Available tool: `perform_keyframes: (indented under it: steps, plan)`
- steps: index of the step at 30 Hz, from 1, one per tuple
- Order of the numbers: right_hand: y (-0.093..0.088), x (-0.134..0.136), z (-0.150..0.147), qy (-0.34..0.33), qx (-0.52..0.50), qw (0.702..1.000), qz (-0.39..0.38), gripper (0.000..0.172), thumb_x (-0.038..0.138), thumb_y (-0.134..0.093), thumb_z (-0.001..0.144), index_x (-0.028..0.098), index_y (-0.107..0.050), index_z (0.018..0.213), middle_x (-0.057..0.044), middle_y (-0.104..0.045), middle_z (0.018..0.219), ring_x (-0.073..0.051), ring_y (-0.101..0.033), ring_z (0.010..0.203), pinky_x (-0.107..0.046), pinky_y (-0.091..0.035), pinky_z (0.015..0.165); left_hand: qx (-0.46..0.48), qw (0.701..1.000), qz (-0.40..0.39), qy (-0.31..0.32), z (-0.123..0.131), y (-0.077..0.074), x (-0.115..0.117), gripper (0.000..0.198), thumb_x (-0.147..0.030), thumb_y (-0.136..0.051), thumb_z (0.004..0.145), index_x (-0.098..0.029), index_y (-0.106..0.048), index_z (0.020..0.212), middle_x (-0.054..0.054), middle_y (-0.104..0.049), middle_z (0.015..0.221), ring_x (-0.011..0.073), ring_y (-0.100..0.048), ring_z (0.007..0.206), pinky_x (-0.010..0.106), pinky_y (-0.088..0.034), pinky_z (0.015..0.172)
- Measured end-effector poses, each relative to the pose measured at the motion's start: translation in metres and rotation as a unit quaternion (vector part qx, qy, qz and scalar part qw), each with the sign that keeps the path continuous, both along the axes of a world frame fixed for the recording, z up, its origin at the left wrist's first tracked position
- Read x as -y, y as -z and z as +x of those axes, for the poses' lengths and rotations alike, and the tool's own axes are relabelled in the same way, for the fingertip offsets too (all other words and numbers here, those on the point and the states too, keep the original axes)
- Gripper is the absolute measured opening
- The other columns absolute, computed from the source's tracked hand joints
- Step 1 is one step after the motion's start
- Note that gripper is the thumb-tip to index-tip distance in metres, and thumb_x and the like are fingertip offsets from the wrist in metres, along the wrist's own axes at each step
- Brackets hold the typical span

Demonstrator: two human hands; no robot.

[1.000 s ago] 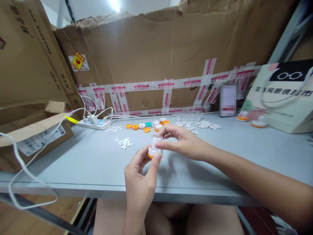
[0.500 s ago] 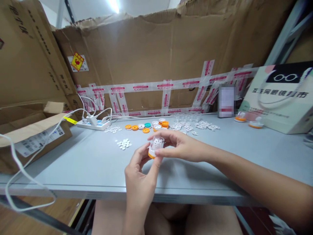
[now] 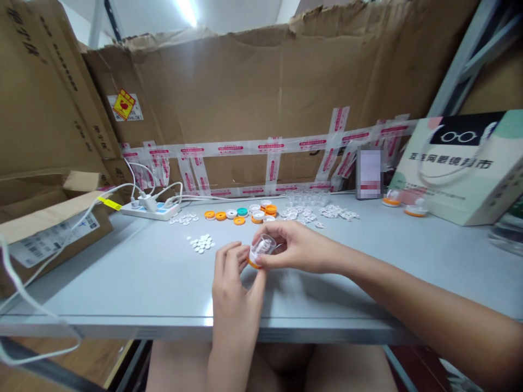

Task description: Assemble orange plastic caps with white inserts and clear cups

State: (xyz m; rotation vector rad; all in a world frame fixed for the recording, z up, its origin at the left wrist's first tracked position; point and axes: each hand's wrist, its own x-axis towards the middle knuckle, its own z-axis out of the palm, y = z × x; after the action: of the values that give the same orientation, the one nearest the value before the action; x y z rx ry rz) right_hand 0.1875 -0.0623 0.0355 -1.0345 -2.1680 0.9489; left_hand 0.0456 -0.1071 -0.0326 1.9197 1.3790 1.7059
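Observation:
Between both hands, over the front middle of the table, is a small clear container (image 3: 266,243) with a white and orange base and a white openwork piece inside. It is tilted. My right hand (image 3: 289,246) grips it from the right, thumb in front and fingers behind. My left hand (image 3: 235,280) closes around the base from the left, with fingertips at its side and the thumb under it. Behind the hands lie orange, white and teal round caps (image 3: 242,211). White openwork pieces (image 3: 300,214) are spread to the right of these caps.
Small white discs (image 3: 201,243) lie left of the hands on the grey table (image 3: 155,277). Clear cups (image 3: 308,197) line the back. A power strip (image 3: 151,209), an open carton (image 3: 53,228), a phone (image 3: 370,171) and a paper bag (image 3: 449,169) stand around, with finished-looking containers (image 3: 415,208) beside the bag.
The container has tipped, its clear end leaning further right. My left fingers have shifted slightly around its base. The whole view has moved a little.

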Motion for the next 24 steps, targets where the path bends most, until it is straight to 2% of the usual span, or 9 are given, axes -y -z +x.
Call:
perform_keyframes:
  steps: [2,3,5,8,10,13,17,19,24]
  plan:
    - [-0.007,-0.01,0.013,0.02,0.024,0.999,0.023,0.026,0.034,-0.066,0.068,0.017,-0.061,0.088,-0.001,-0.064,0.075,-0.012,-0.056,0.064,-0.024,-0.041,0.056,-0.014,1.0,0.009,-0.014,-0.001,0.001,0.0,0.036,-0.025,-0.063,0.075,-0.021,-0.051,0.109,0.009,-0.049,0.114,0.0195,-0.059,0.099,0.036,-0.054,0.086]
    - [-0.011,-0.018,0.024,0.054,0.036,0.997,0.036,0.03,0.036,-0.066,0.067,0.018,-0.061,0.09,-0.002,-0.065,0.076,-0.013,-0.056,0.064,-0.024,-0.041,0.055,-0.017,1.0,0.015,-0.022,-0.001,0.0,0.0,0.04,-0.026,-0.064,0.075,-0.021,-0.051,0.112,0.009,-0.048,0.116,0.0203,-0.058,0.101,0.037,-0.054,0.087]
    - [-0.02,-0.038,0.056,0.179,0.081,0.978,0.067,0.038,0.037,-0.069,0.063,0.018,-0.06,0.094,-0.003,-0.065,0.078,-0.014,-0.055,0.063,-0.023,-0.039,0.053,-0.016,0.999,0.016,-0.026,-0.001,-0.001,0.001,0.038,-0.027,-0.063,0.076,-0.021,-0.052,0.111,0.009,-0.049,0.115,0.0203,-0.057,0.101,0.037,-0.054,0.087]
    - [-0.029,-0.064,0.118,0.362,0.145,0.917,0.087,0.044,0.042,-0.062,0.066,0.017,-0.055,0.102,-0.008,-0.065,0.087,-0.014,-0.056,0.066,-0.025,-0.038,0.055,-0.011,1.0,0.005,-0.002,-0.001,-0.003,0.004,0.025,-0.026,-0.059,0.079,-0.02,-0.056,0.104,0.008,-0.052,0.109,0.0186,-0.058,0.098,0.035,-0.055,0.086]
    - [-0.029,-0.072,0.158,0.464,0.212,0.853,0.112,0.045,0.05,-0.042,0.078,0.013,-0.057,0.098,-0.013,-0.063,0.091,-0.013,-0.055,0.066,-0.028,-0.036,0.056,-0.011,1.0,0.0,0.015,-0.001,-0.004,0.006,0.02,-0.026,-0.057,0.08,-0.019,-0.058,0.099,0.008,-0.054,0.106,0.0182,-0.058,0.098,0.034,-0.055,0.085]
    - [-0.019,-0.074,0.199,0.489,0.244,0.83,0.11,0.044,0.049,-0.037,0.08,0.01,-0.058,0.084,-0.019,-0.06,0.087,-0.015,-0.053,0.067,-0.032,-0.036,0.059,-0.017,1.0,-0.006,0.024,-0.001,-0.004,0.007,0.017,-0.026,-0.056,0.081,-0.019,-0.059,0.096,0.008,-0.055,0.104,0.0171,-0.058,0.096,0.032,-0.056,0.084]
    - [0.004,-0.077,0.222,0.499,0.296,0.81,0.083,0.035,0.043,-0.041,0.079,0.016,-0.052,0.059,-0.014,-0.056,0.065,-0.015,-0.052,0.057,-0.033,-0.035,0.055,-0.032,0.999,-0.008,0.022,-0.001,-0.005,0.008,0.015,-0.025,-0.055,0.082,-0.019,-0.059,0.095,0.007,-0.056,0.103,0.0165,-0.059,0.094,0.032,-0.056,0.084]
    - [0.014,-0.082,0.228,0.492,0.314,0.808,0.078,0.033,0.039,-0.042,0.08,0.015,-0.054,0.06,-0.014,-0.057,0.066,-0.015,-0.053,0.058,-0.032,-0.035,0.055,-0.038,0.999,-0.005,0.016,-0.001,-0.005,0.008,0.014,-0.025,-0.055,0.082,-0.019,-0.059,0.094,0.007,-0.057,0.102,0.0166,-0.059,0.092,0.032,-0.056,0.083]
    - [0.026,-0.097,0.24,0.491,0.359,0.792,0.047,0.032,0.033,-0.042,0.084,0.007,-0.062,0.082,-0.02,-0.062,0.087,-0.02,-0.059,0.075,-0.03,-0.039,0.062,-0.044,0.999,-0.003,0.013,-0.001,-0.005,0.008,0.013,-0.025,-0.055,0.082,-0.019,-0.06,0.092,0.007,-0.058,0.099,0.0168,-0.06,0.089,0.031,-0.057,0.079]
